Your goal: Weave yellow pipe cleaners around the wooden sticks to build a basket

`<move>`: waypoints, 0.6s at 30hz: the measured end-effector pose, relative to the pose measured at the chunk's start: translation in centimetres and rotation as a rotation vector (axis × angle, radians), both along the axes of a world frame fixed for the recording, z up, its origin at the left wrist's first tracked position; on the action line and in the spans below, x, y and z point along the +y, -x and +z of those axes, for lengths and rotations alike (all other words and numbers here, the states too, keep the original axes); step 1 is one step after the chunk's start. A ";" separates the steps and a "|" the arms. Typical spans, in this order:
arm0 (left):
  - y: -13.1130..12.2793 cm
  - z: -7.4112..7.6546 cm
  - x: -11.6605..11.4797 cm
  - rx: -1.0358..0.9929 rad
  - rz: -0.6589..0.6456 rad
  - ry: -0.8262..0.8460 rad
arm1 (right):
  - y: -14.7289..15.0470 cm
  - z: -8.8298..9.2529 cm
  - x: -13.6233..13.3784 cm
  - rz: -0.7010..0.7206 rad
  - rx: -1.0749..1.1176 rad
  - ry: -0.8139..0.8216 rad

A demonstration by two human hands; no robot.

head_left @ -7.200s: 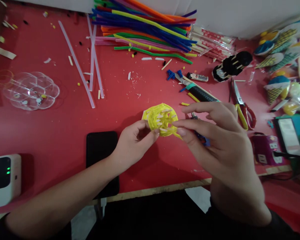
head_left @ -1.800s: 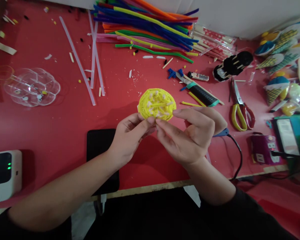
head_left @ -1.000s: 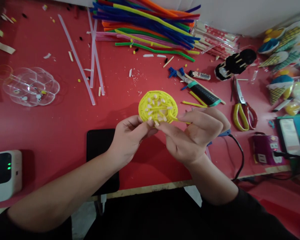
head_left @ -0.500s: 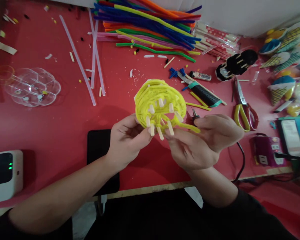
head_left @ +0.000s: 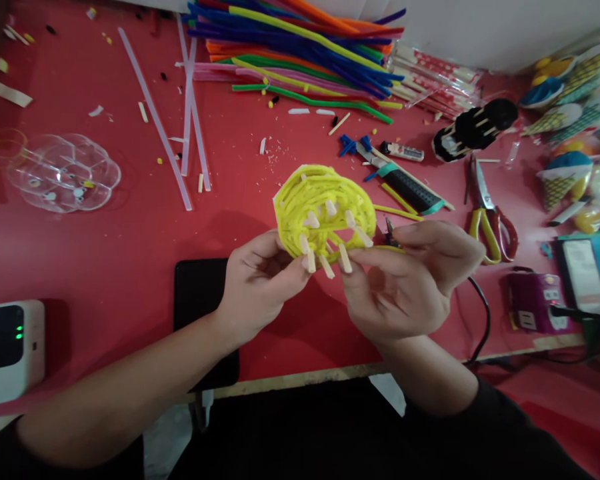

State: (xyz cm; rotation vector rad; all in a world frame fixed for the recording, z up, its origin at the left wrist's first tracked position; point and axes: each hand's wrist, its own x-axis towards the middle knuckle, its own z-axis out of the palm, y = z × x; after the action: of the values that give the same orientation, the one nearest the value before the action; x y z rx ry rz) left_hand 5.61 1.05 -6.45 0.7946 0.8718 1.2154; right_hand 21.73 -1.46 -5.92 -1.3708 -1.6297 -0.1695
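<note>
Head: both hands (head_left: 253, 283) (head_left: 405, 293) pinch the yellow disc (head_left: 325, 185).

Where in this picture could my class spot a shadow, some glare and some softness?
Head view: a dim shadow lies on the red table, just left of the yellow piece; head view: small bright glints sit on the clear tray; head view: the cone-shaped pieces near the right edge look soft.

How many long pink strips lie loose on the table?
3, at left: one slanted strip; beside it, a second strip and third strip cross. More may be hidden.
</note>
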 end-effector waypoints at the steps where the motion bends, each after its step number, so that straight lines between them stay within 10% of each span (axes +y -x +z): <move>1: 0.0 0.1 0.0 0.011 0.002 0.001 | 0.1 0.1 0.0 0.012 0.009 -0.005; 18: 0.7 0.0 0.9 0.140 -0.081 -0.084 | -1.9 -0.7 2.7 0.360 0.446 0.013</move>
State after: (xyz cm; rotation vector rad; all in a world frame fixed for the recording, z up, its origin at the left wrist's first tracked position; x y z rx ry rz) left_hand 4.88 1.99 -6.43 0.9830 0.8976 1.1413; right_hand 23.64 1.25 -6.63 -1.0105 -1.4627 0.3372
